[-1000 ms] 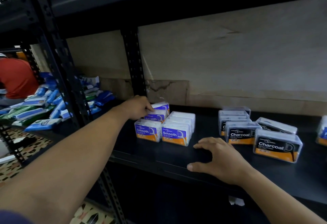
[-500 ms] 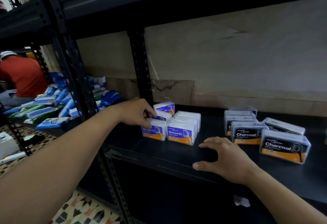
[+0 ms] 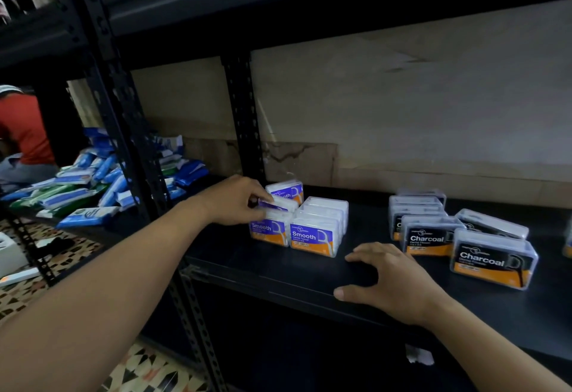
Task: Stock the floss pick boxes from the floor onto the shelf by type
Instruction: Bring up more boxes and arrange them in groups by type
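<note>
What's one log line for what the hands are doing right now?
step: stocking by type | left hand: pinches tilted Smooth box | right hand: rests on shelf | Charcoal boxes: grouped at right

Dim, even light from an unseen source leaves the black shelf (image 3: 278,271) and the space under it deep in shadow, the wall (image 3: 402,97) palest, while the wide lens bows the uprights (image 3: 105,82) and blurs the frame's edges.
</note>
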